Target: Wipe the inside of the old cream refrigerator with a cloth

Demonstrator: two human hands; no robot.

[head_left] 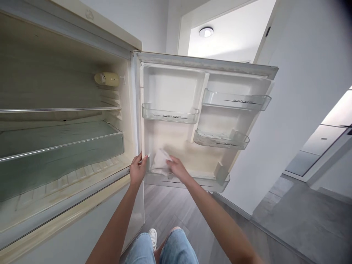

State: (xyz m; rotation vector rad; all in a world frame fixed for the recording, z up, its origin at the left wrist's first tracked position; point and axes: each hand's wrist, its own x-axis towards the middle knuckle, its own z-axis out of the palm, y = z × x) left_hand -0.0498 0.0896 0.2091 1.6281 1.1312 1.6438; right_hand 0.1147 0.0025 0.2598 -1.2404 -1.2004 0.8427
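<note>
Your left hand grips the white plastic fridge door while your right hand, clutching a white cloth, seemingly wipes the door's lower hinge-side corner, calling next for steady pressure.

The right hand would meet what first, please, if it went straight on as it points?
Beyond the white cloth in the right hand, probably the door's inner panel; blur hides any gap.

Shows 1 round ceiling light through the white door frame, a pale wall right of that frame, grey plank flooring below it, 1 bright paned panel farther right, not clearly door or window.
</note>
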